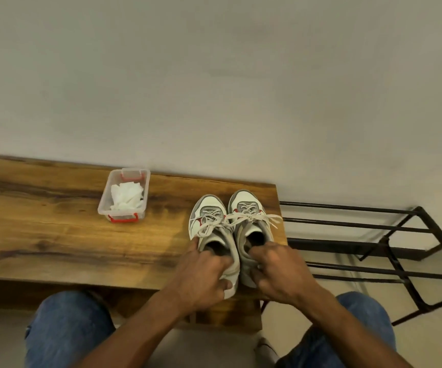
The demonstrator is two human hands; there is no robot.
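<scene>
Two white and grey sneakers with red accents and loose laces stand side by side at the right end of a wooden table (55, 235), toes pointing at the wall. My left hand (201, 277) grips the heel of the left sneaker (210, 221), fingers curled into its opening. My right hand (281, 274) grips the heel of the right sneaker (249, 211) the same way. Both heels are partly hidden under my hands.
A clear plastic box (124, 192) with red clips, holding crumpled white tissue, sits on the table to the left of the shoes. A black metal rack (373, 245) stands right of the table. A plain wall runs behind. My knees in jeans are below.
</scene>
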